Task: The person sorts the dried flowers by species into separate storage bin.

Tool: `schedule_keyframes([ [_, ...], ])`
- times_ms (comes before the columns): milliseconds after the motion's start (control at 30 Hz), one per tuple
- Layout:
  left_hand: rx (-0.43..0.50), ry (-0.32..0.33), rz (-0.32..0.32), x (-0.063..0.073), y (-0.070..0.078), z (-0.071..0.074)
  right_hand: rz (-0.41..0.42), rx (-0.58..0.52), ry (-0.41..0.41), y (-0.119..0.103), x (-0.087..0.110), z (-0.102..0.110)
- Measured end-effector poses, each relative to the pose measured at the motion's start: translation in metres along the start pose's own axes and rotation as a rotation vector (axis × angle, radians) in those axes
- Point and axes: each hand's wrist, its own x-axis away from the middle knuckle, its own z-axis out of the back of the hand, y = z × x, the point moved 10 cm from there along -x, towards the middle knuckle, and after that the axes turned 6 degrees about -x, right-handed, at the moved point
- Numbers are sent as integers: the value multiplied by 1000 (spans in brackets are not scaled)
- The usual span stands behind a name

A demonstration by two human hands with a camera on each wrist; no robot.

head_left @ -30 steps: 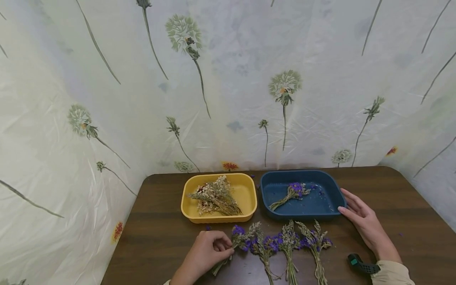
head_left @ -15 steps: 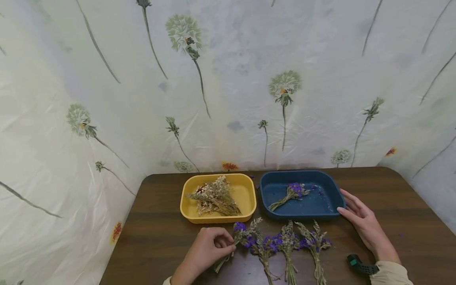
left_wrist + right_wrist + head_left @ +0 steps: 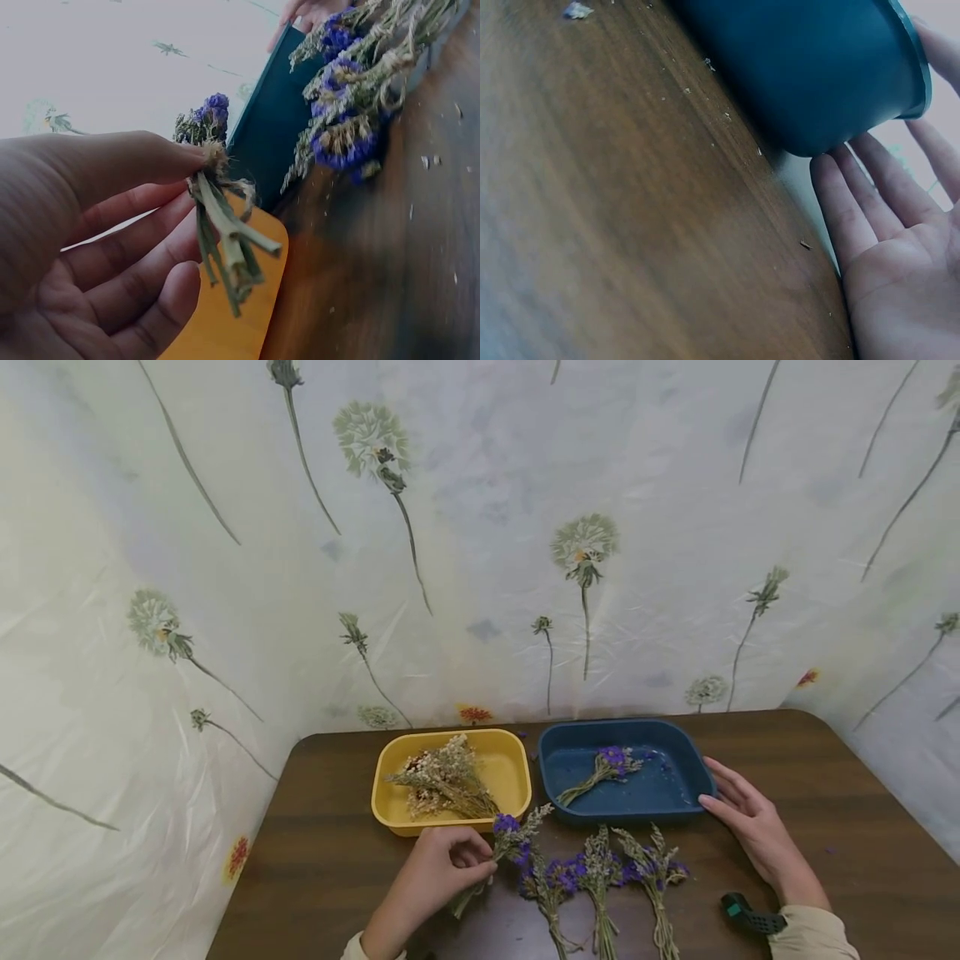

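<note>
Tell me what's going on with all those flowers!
A person is handling small bunches of dried flowers. The left hand pinches a twine-tied bunch of purple dried flowers near the front of a yellow rounded rectangular tray, which holds cream-coloured dried flowers. The right hand touches the right end of a dark blue rounded rectangular tray. One purple bunch lies inside that tray, and three more lie in front of it on the brown wood-grain table.

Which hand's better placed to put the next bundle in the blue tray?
Probably the left hand: it pinches a tied purple-flower bundle, while the right hand, holding no flowers, touches the blue tray.
</note>
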Motion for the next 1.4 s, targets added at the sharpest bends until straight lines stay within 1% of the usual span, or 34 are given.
schedule_keyframes([
  [100, 10, -19, 0, -2, 4, -5, -18, -2, 4, 1, 0, 0],
  [233, 20, -30, -7, -5, 10, -11, -7, 1, 5, 0, 0, 0],
  [467, -22, -32, -19, -17, 20, -16, 17, -4, -4, 0, 1, -1],
  [700, -34, -32, -46, -38, 31, -19, 20, 3, -8, -2, 1, -2],
  [867, -80, -20, -68, -56, 37, -21, 34, 1, -12, -3, 0, -2],
  [1000, -103, -9, -62, -71, 39, -23, 39, 0, -13, -3, 1, -2],
  [1200, -124, -28, -72, -90, 44, -29, 38, -10, -10, -2, 0, -2],
  [1400, -145, -33, -88, -108, 52, -30, 36, -7, -5, -1, 0, -1],
])
